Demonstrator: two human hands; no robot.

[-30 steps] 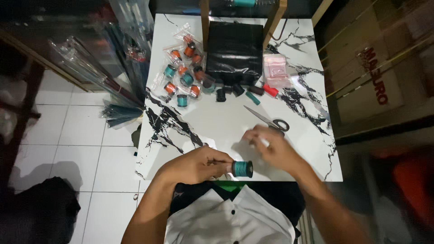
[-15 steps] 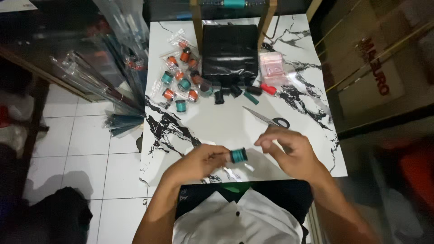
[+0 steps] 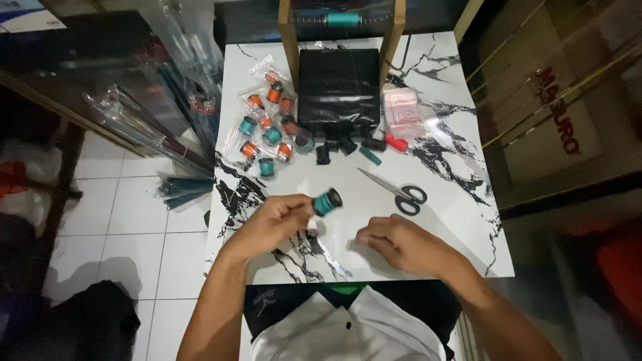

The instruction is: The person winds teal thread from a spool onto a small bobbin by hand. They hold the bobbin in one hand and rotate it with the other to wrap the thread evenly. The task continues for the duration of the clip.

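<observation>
My left hand (image 3: pixel 271 224) holds a small teal spool of thread with black ends (image 3: pixel 326 201) above the white marble-patterned table (image 3: pixel 461 220). My right hand (image 3: pixel 400 242) rests low on the table near its front edge, fingers curled, apparently pressing on a clear plastic sheet (image 3: pixel 334 251); whether it pinches anything I cannot tell. Black-handled scissors (image 3: pixel 401 194) lie just beyond my right hand.
Several teal and orange spools in clear bags (image 3: pixel 266 127) lie at the table's back left. A black bag (image 3: pixel 338 90) sits in a wooden frame (image 3: pixel 289 40) at the back, with dark spools (image 3: pixel 348 144) and a pink packet (image 3: pixel 401 110) beside it. Long plastic-wrapped rods (image 3: pixel 147 127) lean left.
My left hand has lifted the teal spool up and away from me. My right hand has let go near the spool and dropped down to the table.
</observation>
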